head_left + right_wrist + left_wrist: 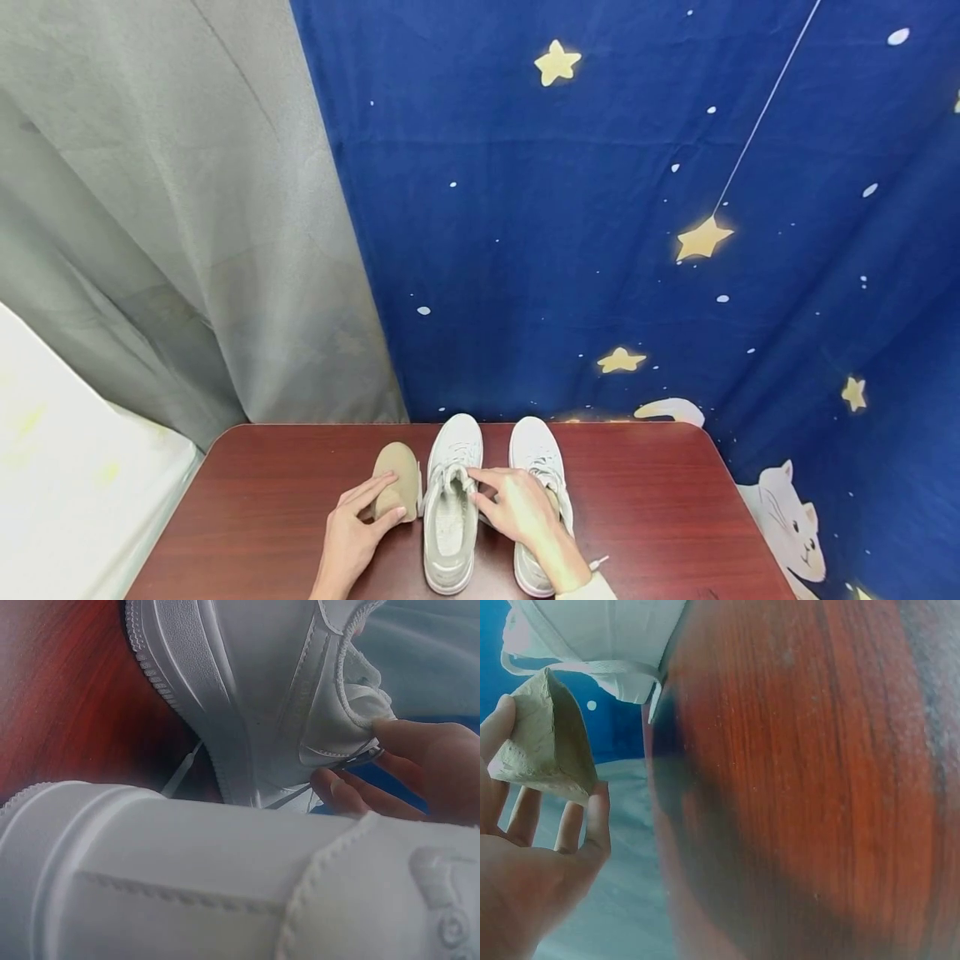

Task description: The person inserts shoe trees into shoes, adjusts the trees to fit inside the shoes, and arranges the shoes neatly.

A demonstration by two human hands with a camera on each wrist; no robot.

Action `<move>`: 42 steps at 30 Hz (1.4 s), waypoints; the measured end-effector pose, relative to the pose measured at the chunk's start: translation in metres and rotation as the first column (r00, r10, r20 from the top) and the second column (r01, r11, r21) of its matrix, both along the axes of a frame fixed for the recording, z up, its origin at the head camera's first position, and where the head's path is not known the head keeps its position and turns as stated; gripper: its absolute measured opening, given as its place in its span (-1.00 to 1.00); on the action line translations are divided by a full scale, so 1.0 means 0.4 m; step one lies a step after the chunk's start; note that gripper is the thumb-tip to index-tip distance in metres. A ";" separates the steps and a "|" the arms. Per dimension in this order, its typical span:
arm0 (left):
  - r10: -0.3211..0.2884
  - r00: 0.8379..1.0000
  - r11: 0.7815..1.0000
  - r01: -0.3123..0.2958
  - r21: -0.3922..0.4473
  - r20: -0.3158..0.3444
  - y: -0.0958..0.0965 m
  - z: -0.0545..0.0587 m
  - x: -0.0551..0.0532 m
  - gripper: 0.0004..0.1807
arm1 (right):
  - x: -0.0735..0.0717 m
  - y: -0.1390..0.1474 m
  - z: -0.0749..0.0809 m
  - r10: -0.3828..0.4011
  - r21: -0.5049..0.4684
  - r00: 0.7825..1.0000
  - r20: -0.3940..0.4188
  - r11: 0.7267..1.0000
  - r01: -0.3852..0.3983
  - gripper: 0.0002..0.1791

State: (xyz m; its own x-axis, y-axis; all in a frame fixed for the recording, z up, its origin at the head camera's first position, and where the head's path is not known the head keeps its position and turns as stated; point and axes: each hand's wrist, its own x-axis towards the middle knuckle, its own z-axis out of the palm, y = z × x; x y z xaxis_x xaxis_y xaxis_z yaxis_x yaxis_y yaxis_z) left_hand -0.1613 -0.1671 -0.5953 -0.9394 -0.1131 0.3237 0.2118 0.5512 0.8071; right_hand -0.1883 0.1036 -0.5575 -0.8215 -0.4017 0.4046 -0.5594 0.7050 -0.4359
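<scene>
My left hand (352, 529) grips a tan moulded shoe insert (397, 467) between thumb and fingers, left of the sneakers. In the left wrist view, that insert (536, 746) shows a ridged, wedge-like end. A white lace-up sneaker (459, 435) stands in the middle, toe away from me, its inside visible. At the right edge of its opening, my right hand (521, 504) pinches the collar by the laces; the right wrist view has the fingers (420, 739) on that edge. The second white sneaker (534, 437) stands to the right, partly hidden under my right hand, with something tan in its opening.
The sneakers stand on a reddish-brown wooden table (645, 492), toes near its far edge. Behind it hang a grey curtain (300, 333) and a blue starry curtain (525, 250). A white surface (67, 483) lies at the left. A loose lace tip (598, 562) shows by my right wrist.
</scene>
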 end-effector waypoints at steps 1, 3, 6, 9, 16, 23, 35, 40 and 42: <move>0.001 1.000 1.000 -0.001 -0.011 0.000 -0.001 0.001 0.001 -0.47 | -0.001 0.001 -0.001 0.001 0.001 1.000 -0.004 1.000 -0.001 -0.62; -0.003 1.000 1.000 0.003 -0.029 0.006 -0.004 0.003 0.003 -0.47 | -0.002 0.001 -0.002 0.004 -0.001 1.000 -0.013 1.000 -0.004 -0.62; -0.003 1.000 0.999 0.003 -0.037 0.009 -0.007 0.005 0.008 -0.48 | -0.001 0.001 -0.004 0.004 -0.010 1.000 -0.013 1.000 -0.004 -0.62; -0.006 1.000 1.000 0.007 -0.029 0.008 -0.008 0.005 0.011 -0.48 | 0.003 0.000 -0.004 0.000 -0.020 1.000 0.002 1.000 0.001 -0.62; -0.020 1.000 1.000 0.020 -0.010 -0.006 -0.004 0.005 0.015 -0.47 | 0.004 0.002 -0.003 -0.012 -0.015 1.000 0.008 1.000 0.013 -0.62; -0.039 0.999 0.999 0.040 0.033 -0.012 0.001 0.018 0.027 -0.49 | 0.004 0.001 -0.003 -0.014 -0.013 1.000 0.006 1.000 0.014 -0.62; -0.031 0.999 0.998 0.032 0.056 -0.010 0.003 0.020 0.038 -0.49 | 0.007 -0.001 -0.004 -0.012 -0.023 1.000 0.014 1.000 0.013 -0.62; -0.038 0.999 0.997 0.038 0.065 -0.005 0.004 0.025 0.040 -0.48 | 0.005 0.000 -0.004 -0.012 -0.024 1.000 0.011 1.000 0.013 -0.62; -0.039 0.999 0.997 0.039 0.069 0.001 0.005 0.026 0.041 -0.48 | 0.004 0.001 -0.004 -0.011 -0.025 1.000 0.006 1.000 0.011 -0.63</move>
State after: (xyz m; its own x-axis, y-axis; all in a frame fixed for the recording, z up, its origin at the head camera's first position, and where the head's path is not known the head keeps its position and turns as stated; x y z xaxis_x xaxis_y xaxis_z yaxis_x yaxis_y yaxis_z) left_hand -0.1451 -0.1652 -0.5847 -0.9443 -0.0986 0.3141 0.2299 0.4855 0.8435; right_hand -0.1867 0.1038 -0.5591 -0.8280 -0.3826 0.4098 -0.5493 0.6999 -0.4564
